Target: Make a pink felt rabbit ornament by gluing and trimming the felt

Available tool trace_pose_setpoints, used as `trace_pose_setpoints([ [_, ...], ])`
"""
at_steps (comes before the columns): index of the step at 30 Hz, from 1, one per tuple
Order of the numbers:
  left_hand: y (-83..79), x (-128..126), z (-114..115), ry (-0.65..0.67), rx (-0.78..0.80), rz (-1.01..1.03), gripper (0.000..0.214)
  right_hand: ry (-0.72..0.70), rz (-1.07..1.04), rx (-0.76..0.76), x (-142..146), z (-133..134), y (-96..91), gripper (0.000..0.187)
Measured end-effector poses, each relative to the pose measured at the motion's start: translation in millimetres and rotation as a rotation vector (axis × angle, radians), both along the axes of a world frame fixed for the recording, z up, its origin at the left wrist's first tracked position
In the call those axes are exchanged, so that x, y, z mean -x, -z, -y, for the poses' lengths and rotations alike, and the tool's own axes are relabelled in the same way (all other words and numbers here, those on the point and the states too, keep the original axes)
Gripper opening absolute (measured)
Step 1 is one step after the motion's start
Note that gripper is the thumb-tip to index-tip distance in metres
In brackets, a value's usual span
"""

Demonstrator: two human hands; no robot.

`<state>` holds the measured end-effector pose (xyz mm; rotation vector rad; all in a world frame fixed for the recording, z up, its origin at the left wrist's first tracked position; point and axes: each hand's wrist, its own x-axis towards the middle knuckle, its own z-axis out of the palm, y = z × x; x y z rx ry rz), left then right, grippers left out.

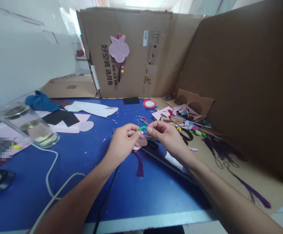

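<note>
**Two hands pinch a green cord over the blue mat**

We start with the biggest thing: a tall cardboard wall point(249, 81) closes off the right side, and a printed cardboard box point(136, 78) stands upright at the back. A pink felt ornament point(118, 48) is pinned to the box. Between them lies the blue mat point(83, 169), which covers most of the table in front of us.

At the left edge of the mat we see a glass jar point(31, 126) with some liquid in it. A white cable point(50, 169) curls past the jar toward the near edge. A heap of felt scraps point(178, 112) lies near the far right of the mat, with black-handled scissors point(186, 134) just in front of it.

In the middle, the left hand point(123, 143) and the right hand point(167, 135) are raised close together above the mat. Each has its thumb and forefinger closed on one end of the green cord point(142, 128). The cord arches in a short curve between the two sets of fingertips.

Below the left hand a purple tassel point(140, 165) reaches down to the mat. We cannot tell whether it is tied to the cord.
</note>
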<state>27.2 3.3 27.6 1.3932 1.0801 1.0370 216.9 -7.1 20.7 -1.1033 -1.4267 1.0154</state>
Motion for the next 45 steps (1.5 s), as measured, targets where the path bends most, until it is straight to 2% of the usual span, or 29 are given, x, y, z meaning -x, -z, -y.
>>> trace_pose_setpoints([
  [4,-0.1,-1,2,0.01,-0.027,-0.059,0.006,-0.053,0.055,-0.013,0,1,-1.5,0.029],
  [8,4.2,0,3,0.108,-0.097,-0.101,0.012,-0.084,0.132,-0.053,-1,2,-0.1,0.024],
  [17,1.7,-1,5,0.121,-0.085,-0.146,0.017,-0.034,0.113,-0.071,0,0,2.4,0.024],
  [20,2.5,-3,4,0.097,0.006,-0.051,0.017,-0.022,0.096,-0.064,2,2,2.1,0.024],
  [24,5.7,-3,1,0.081,0.109,0.172,0.022,-0.009,0.083,-0.049,4,4,0.4,0.025],
  [31,-2.6,4,-4,0.097,0.189,0.275,0.054,0.017,0.061,-0.028,1,3,-2.4,0.028],
  [37,-5.3,6,-2,0.101,0.084,0.018,0.022,0.027,0.081,-0.023,-1,5,-6.5,0.029],
  [39,-4.4,5,-1,0.097,0.087,0.036,0.019,0.031,0.076,-0.026,-1,5,-5.8,0.03],
  [43,-3.2,4,-1,0.067,0.128,0.206,0.02,-0.008,0.09,-0.035,-2,2,-1.9,0.029],
  [45,-2.7,4,-2,0.061,0.139,0.189,0.02,-0.053,0.098,-0.029,-3,1,-0.6,0.029],
])
